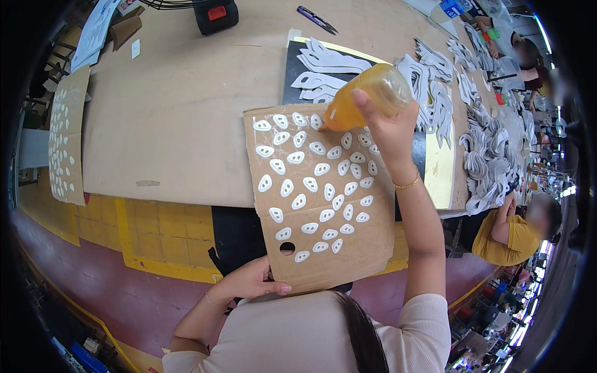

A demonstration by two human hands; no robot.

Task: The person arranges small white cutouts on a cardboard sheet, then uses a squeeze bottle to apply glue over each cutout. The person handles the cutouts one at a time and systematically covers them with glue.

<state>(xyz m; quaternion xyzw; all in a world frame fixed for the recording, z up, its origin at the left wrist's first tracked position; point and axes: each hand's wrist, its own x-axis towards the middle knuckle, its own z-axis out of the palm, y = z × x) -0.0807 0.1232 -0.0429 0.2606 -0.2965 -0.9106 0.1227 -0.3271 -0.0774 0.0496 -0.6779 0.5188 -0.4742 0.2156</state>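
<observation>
My right hand (393, 133) is wrapped round a translucent squeeze bottle (357, 99) of amber liquid. The bottle is tilted, its orange nozzle pointing down at a small white piece near the far edge of a cardboard sheet (367, 261). Many small white oval pieces with holes, such as one white piece (310, 184), lie spread over this sheet. My left hand (252, 281) grips the sheet's near left corner, thumb on top and the other fingers underneath, out of sight. A round hole shows in the cardboard just above that hand. Whether the nozzle touches the piece I cannot tell.
Behind the sheet, a dark board (290, 74) bears grey-white cut strips (329, 59). More strip piles (485, 155) lie to the right. A second cardboard sheet (76, 118) with white pieces overhangs the left edge. Thread snips (317, 20) lie far back. Someone in yellow (507, 239) sits right.
</observation>
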